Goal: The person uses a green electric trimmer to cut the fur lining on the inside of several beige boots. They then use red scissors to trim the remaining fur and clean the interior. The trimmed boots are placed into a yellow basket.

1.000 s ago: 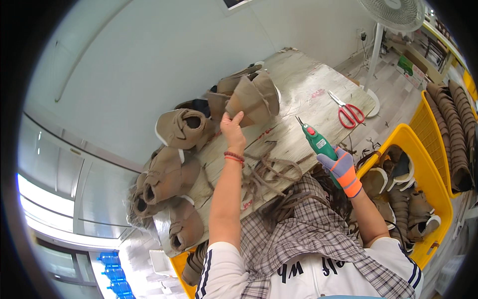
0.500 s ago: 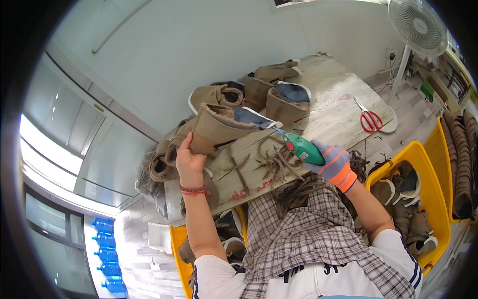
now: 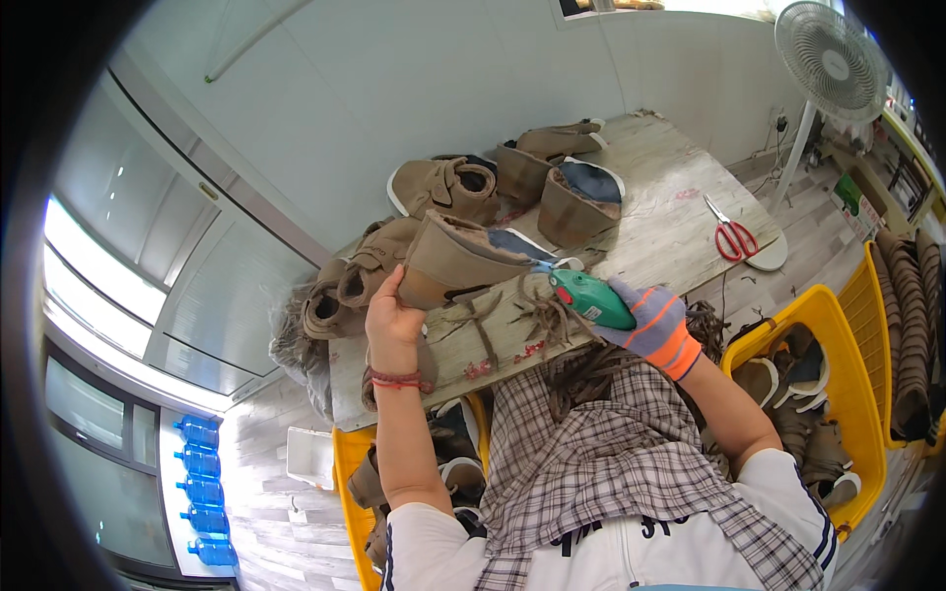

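Note:
My left hand (image 3: 394, 317), bare with a red cord bracelet, grips a tan shoe upper (image 3: 461, 264) by its left end, above the table. The upper has brown fleece inside and a dark blue, white-edged part at its right end. In my right hand (image 3: 658, 327), in a grey and orange glove, is a pair of green handheld electric scissors (image 3: 596, 300). Their blade tip meets the white-edged end; whether it is cutting is too small to tell. Brown trimmed strips (image 3: 473, 320) lie on the table below the upper.
More tan uppers (image 3: 583, 202) stand along the table's (image 3: 670, 163) back and left. Red-handled scissors (image 3: 734, 239) lie at the right. Yellow crates (image 3: 857, 355) of uppers flank my lap, which a checked apron (image 3: 611, 443) covers. A fan (image 3: 830, 64) stands at back right.
The shoe upper has shifted slightly right and down, and the electric scissors' tip now overlaps its white-edged end more. Both hands keep their hold. The whole view has shifted a little.

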Available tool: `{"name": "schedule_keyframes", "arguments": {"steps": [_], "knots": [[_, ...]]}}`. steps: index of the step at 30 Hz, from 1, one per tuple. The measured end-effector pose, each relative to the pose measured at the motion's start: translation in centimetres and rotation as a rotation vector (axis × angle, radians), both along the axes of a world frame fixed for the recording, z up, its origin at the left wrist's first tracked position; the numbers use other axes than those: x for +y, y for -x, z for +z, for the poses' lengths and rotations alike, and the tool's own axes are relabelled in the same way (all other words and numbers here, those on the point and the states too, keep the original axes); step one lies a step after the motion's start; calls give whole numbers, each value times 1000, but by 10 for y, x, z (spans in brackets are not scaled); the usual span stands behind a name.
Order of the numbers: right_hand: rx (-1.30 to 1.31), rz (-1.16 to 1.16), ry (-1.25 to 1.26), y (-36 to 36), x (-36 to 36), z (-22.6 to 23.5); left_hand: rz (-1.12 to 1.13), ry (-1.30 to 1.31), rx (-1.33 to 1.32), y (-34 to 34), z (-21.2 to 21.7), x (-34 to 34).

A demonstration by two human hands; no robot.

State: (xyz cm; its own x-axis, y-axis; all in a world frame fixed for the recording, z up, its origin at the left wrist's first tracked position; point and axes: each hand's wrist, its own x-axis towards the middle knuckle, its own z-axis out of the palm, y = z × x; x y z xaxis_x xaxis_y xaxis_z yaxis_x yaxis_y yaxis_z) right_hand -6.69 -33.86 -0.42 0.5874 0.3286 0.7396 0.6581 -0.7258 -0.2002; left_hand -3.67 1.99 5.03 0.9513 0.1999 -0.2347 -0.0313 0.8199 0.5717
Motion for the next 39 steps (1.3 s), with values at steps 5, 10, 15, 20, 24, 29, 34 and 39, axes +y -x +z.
{"name": "schedule_keyframes", "arguments": {"steps": [5, 10, 15, 20, 24, 29, 34, 39], "knots": [[-43, 27, -27, 1, -1, 2, -23, 40, 22, -4, -12, -5], [-90, 59, -70, 1, -5, 3, -35, 59, 34, 0, -6, -23], [-69, 76, -109, 1, -5, 5, -56, 30, -6, 18, 7, -56], [-24, 94, -170, 3, -1, 9, -153, 106, -208, 28, 2, -72], [204, 108, -294, 5, 5, 15, -163, 93, -358, 35, -2, -86], [358, 158, -431, 2, 10, 12, -105, -133, -473, 39, -14, -98], [386, 180, -508, 2, 13, 14, -90, -298, -553, 36, -28, -104], [427, 208, -598, 0, 17, 14, -47, -463, -626, 31, -45, -106]]}}
